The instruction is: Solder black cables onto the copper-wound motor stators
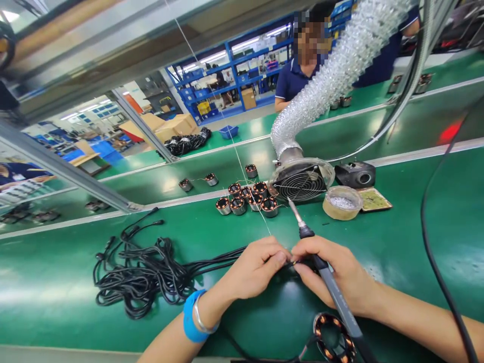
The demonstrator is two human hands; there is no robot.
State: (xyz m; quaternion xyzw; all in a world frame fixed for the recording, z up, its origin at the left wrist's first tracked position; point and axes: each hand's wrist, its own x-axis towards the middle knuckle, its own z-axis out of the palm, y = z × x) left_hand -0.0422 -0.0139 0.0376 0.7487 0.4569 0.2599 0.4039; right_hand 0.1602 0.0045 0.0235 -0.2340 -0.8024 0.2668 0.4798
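My left hand (257, 267) is closed, thumb and fingers pinching the end of a black cable (287, 265) at the middle of the view. Close beside it, my right hand (340, 272) holds a soldering iron (335, 290) with its tip pointing up and away; thumb and forefinger also pinch at the small coloured wires of the cable end. A thin solder wire (242, 166) runs down from above to my left hand. Below my right hand lies a copper-wound stator (320, 337), partly behind the iron.
Black cables (151, 277) lie heaped at left. Several stators (245, 192) stand in a group ahead. Beyond are a fan guard (300, 182) with a foil duct (321, 96), a round tub (342, 201), a sponge (374, 199) and a black holder (355, 174). A person (298, 75) sits opposite.
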